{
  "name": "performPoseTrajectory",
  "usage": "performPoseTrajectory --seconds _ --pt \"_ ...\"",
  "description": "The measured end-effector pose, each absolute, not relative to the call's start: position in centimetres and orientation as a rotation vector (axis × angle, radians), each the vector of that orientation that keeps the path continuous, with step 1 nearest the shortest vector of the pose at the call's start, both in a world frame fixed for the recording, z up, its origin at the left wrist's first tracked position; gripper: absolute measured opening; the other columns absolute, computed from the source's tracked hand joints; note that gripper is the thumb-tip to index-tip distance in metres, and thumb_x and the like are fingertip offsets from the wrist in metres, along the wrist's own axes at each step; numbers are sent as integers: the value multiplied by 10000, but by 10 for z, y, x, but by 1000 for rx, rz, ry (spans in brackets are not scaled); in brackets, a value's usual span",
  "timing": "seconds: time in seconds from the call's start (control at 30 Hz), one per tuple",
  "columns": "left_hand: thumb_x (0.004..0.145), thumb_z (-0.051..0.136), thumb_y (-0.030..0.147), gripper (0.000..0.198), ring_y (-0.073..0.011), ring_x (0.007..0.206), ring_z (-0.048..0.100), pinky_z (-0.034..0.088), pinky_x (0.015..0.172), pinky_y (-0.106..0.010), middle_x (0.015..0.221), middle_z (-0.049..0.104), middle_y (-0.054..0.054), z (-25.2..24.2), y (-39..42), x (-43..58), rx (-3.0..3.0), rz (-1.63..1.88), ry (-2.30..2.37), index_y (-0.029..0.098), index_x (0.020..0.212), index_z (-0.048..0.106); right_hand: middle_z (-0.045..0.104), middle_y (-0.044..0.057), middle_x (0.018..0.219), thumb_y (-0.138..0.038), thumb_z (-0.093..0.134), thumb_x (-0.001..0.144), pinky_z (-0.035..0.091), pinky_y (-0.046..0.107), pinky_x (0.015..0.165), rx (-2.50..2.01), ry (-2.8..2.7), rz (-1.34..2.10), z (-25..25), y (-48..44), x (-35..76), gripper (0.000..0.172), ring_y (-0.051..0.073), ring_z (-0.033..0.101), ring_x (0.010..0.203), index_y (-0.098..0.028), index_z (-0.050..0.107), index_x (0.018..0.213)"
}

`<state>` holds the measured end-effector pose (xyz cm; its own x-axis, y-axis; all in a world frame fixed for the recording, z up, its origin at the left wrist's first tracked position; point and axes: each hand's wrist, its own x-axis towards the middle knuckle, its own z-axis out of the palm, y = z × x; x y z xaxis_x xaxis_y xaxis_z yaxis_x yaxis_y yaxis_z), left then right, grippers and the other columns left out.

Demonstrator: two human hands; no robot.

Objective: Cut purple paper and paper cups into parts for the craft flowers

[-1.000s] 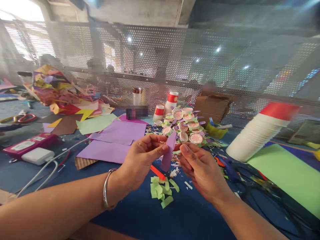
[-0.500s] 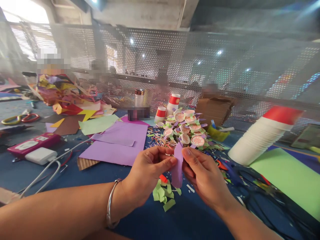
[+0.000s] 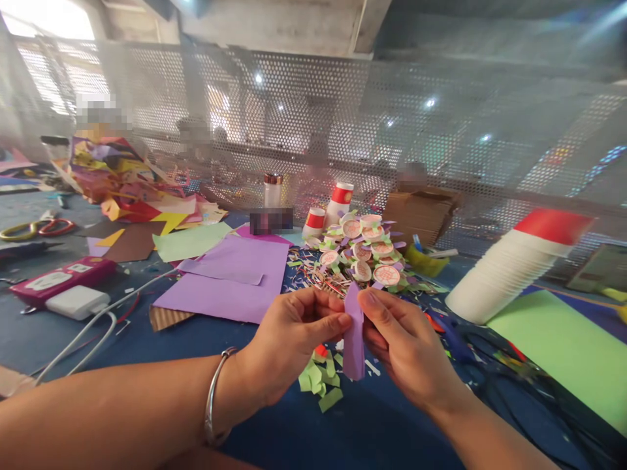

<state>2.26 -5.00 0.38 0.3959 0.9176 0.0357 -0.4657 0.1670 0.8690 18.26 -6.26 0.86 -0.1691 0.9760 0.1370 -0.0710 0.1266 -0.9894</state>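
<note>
Between my hands, a narrow strip of purple paper (image 3: 353, 346) hangs upright, its lower end over the dark blue table. My left hand (image 3: 289, 343) pinches its left edge between thumb and fingers. On the other edge, near the top, my right hand (image 3: 404, 339) closes its thumb and fingers on the same strip. Small cut pieces of green paper (image 3: 321, 378) lie in a little heap just below and left of the strip. Behind my fingertips stands a pile of white paper discs (image 3: 362, 251) with red print and green and purple tabs.
A large purple sheet (image 3: 220, 297) lies left of my hands on cardboard. A long stack of paper cups (image 3: 514, 267) leans at right beside a green sheet (image 3: 563, 352). Scissors (image 3: 39, 227), a magenta box (image 3: 63, 281) and a white cable (image 3: 105, 320) are on the left.
The purple strip has shifted slightly right and down between my fingers, and its lower end now hangs lower. Both hands keep their pinch on it.
</note>
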Motion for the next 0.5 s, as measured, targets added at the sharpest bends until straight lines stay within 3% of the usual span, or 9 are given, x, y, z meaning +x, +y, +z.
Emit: performPoseTrajectory --seconds 0.5 --pt "705 832 200 221 -69 582 583 447 598 -191 651 641 5 3 -46 21 938 1017 563 118 761 635 284 -92 489 -570 618 889 87 218 376 -1035 -1344 1322 14 -62 189 446 56 173 409 -198 508 669"
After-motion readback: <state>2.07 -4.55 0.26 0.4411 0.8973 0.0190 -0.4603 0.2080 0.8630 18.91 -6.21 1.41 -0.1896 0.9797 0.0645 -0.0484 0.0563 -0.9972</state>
